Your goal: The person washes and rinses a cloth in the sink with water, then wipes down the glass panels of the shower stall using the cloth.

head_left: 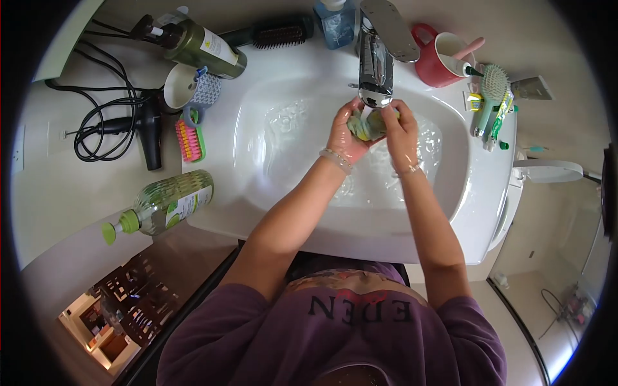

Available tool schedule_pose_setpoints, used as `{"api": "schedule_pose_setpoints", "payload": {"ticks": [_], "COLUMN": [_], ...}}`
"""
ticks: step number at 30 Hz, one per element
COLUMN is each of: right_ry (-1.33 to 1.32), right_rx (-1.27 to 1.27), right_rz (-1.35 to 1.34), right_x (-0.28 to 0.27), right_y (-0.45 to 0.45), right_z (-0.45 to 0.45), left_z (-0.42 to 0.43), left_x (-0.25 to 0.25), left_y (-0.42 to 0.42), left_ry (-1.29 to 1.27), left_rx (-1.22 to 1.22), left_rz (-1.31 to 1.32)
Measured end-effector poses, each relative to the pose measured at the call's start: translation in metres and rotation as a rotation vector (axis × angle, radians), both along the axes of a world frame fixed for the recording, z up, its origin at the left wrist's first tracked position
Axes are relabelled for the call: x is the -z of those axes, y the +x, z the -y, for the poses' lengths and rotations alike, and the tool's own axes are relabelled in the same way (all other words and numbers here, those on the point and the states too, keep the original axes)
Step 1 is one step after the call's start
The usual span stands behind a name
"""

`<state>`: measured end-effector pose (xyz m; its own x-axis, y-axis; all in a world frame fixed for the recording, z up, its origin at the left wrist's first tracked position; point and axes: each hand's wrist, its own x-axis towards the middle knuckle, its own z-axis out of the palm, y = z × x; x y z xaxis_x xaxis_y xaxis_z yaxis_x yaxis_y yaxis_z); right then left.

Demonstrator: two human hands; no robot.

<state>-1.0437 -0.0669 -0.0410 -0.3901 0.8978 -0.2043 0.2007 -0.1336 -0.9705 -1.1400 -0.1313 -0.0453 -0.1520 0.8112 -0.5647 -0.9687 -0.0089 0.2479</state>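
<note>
Under the chrome faucet [376, 71], a pale green and yellow bundle that looks like wet cloth [368, 126] is held between both hands. Water from the spout runs onto it. My left hand [347, 135] cups the bundle from the left and below, its fingers curled around it. From the other side my right hand [400, 132] grips it, thumb on top. The bundle's exact shape is partly hidden by the fingers. Below the hands, the white sink basin [290, 186] holds some rippling water.
Left of the sink lie a corded hair dryer [149, 132], a pink-bristled brush [188, 141], a patterned mug [205, 90] and pump bottles [170, 202]. A red mug [432, 64] and a green hairbrush [494, 87] are at the right rim.
</note>
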Motion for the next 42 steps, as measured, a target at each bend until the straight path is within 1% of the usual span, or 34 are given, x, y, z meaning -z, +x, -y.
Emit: {"api": "schedule_pose_setpoints", "payload": {"ticks": [1,3,4,5,7,8,9,10,11,14,15,18,19,20,22,24,25,26,27,28,30,31,32,34,35,36,37,38,40,41,42], "right_ry": [0.246,0.739,0.859,1.003,1.271,1.315,1.357,1.398,1.419,1.398,1.307,0.973,0.694,0.414,-0.383,-1.040,-1.196,-1.342,-1.485,-1.626,-1.560,-1.468,-1.373,-0.994,-0.939,-0.886,-0.729,-0.569,-0.247,0.199,0.161], "right_rx": [-0.037,-0.109,-0.075,-0.065,-0.098,-0.161,-0.225,-0.290,-0.352,-0.457,-0.463,-0.382,-0.336,-0.289,-0.100,-0.109,-0.144,-0.162,-0.180,-0.199,-0.182,-0.147,-0.113,0.210,0.244,0.279,0.266,0.191,0.038,-0.064,-0.169], "right_rz": [0.072,0.211,0.220,0.188,0.037,0.041,0.046,0.050,0.142,0.287,0.289,0.144,0.106,0.070,-0.065,-0.308,-0.292,-0.371,-0.453,-0.537,-0.625,-0.708,-0.788,-0.437,-0.432,-0.423,-0.305,-0.220,-0.048,0.031,0.053], "right_x": [-0.013,-0.052,-0.071,-0.100,-0.139,-0.151,-0.161,-0.166,-0.160,-0.132,-0.126,-0.116,-0.103,-0.085,-0.047,-0.018,-0.020,-0.017,-0.011,-0.004,0.025,0.041,0.055,-0.005,0.018,0.019,0.016,0.013,-0.002,0.023,0.019], "right_y": [0.010,0.026,0.028,0.027,0.017,0.010,0.003,-0.002,-0.005,0.002,0.007,0.034,0.044,0.053,0.066,0.083,0.077,0.076,0.076,0.076,0.068,0.063,0.060,0.023,0.016,0.007,0.003,-0.001,-0.011,-0.008,-0.009], "right_z": [-0.003,-0.007,-0.009,-0.011,-0.021,-0.024,-0.025,-0.026,-0.027,-0.021,-0.015,0.012,0.024,0.036,0.056,0.066,0.073,0.078,0.082,0.086,0.096,0.101,0.106,0.112,0.112,0.112,0.111,0.112,0.112,0.113,0.107], "left_z": [-0.004,-0.012,-0.017,-0.021,-0.023,-0.024,-0.027,-0.026,-0.024,-0.005,0.003,0.016,0.024,0.035,0.059,0.080,0.087,0.094,0.100,0.103,0.109,0.113,0.115,0.115,0.112,0.111,0.108,0.104,0.111,0.117,0.119], "left_x": [0.004,0.009,0.011,0.029,0.029,0.029,0.017,0.012,0.008,-0.011,-0.014,-0.014,-0.016,-0.022,-0.032,-0.033,-0.034,-0.034,-0.033,-0.034,-0.036,-0.029,-0.022,-0.019,-0.029,-0.029,-0.027,-0.025,-0.006,0.004,0.002], "left_y": [0.001,0.000,-0.001,0.000,-0.001,0.000,0.004,0.005,0.003,-0.007,-0.011,-0.024,-0.023,-0.021,-0.012,0.009,0.019,0.027,0.033,0.035,0.040,0.045,0.047,0.048,0.048,0.047,0.044,0.041,0.031,0.025,0.020], "left_ry": [0.057,0.024,0.006,-0.033,0.002,0.020,-0.038,-0.038,-0.038,-0.052,-0.062,-0.103,-0.102,-0.011,0.183,0.449,0.565,0.685,0.716,0.711,0.706,0.563,0.397,0.085,-0.075,-0.180,-0.278,-0.371,-0.327,-0.306,-0.320], "left_rx": [-0.012,-0.009,-0.007,-0.002,0.036,0.057,0.002,-0.003,-0.008,-0.053,-0.071,-0.116,-0.055,0.071,0.355,0.473,0.512,0.550,0.605,0.559,0.470,0.301,0.227,0.086,0.016,-0.095,-0.203,-0.305,-0.363,-0.392,-0.388], "left_rz": [0.033,-0.010,-0.034,0.006,-0.053,-0.083,-0.166,-0.202,-0.238,-0.374,-0.424,-0.661,-0.774,-1.060,-1.614,-1.889,-1.957,-2.023,-2.035,-2.053,-2.086,-1.957,-1.791,-1.441,-1.294,-1.068,-0.839,-0.606,-0.330,-0.190,-0.175]}}
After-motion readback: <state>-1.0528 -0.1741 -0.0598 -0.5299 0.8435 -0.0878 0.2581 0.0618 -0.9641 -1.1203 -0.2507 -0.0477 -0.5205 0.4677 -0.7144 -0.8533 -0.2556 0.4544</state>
